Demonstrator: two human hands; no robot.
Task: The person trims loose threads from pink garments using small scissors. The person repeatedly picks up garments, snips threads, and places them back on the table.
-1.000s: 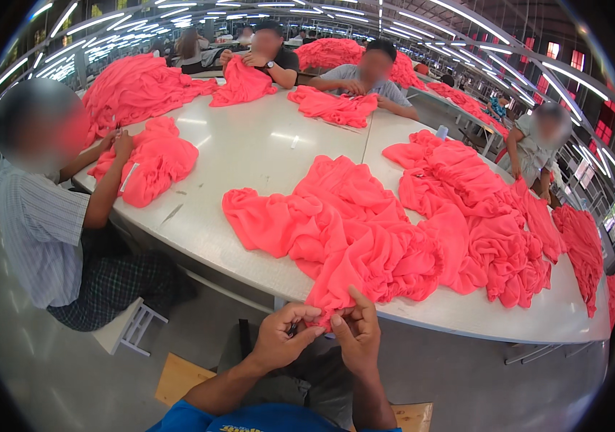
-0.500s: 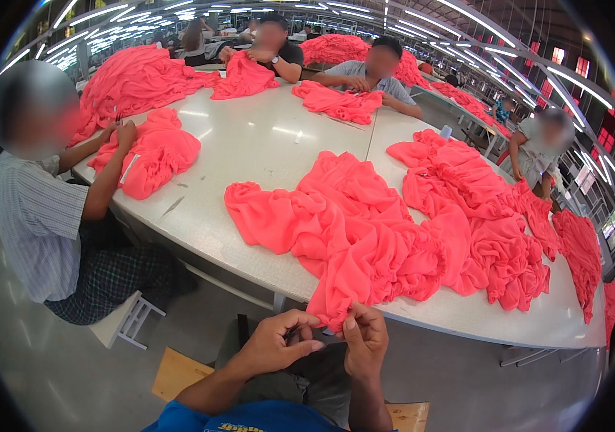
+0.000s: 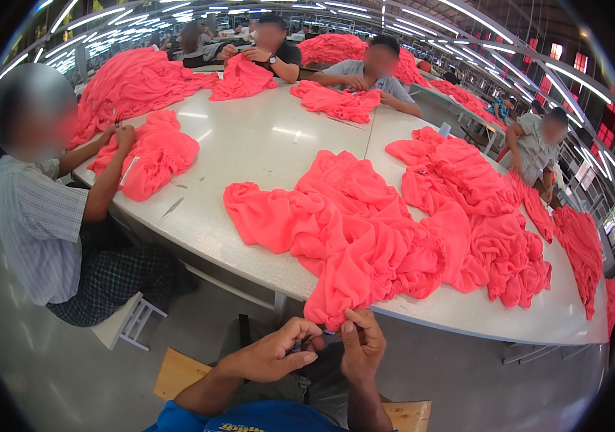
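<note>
A coral-pink garment (image 3: 354, 237) lies bunched on the pale table, its gathered edge hanging over the near rim toward me. My right hand (image 3: 361, 348) pinches that edge between thumb and fingers. Just left of it, my left hand (image 3: 275, 351) is closed with curled fingers around something small and dark, mostly hidden by the fingers. Its fingertips are close to the hanging cloth edge; whether they touch it I cannot tell.
More coral garments (image 3: 473, 216) are heaped to the right, beside the one I hold. Across the white table (image 3: 250, 147), several people handle similar cloth. A large coral pile (image 3: 138, 83) rises at the far left. A person (image 3: 41, 209) sits on a stool at left.
My left hand has drawn slightly down from the garment's edge. My right hand has shifted a little and still pinches the cloth. The person at far right has moved an arm.
</note>
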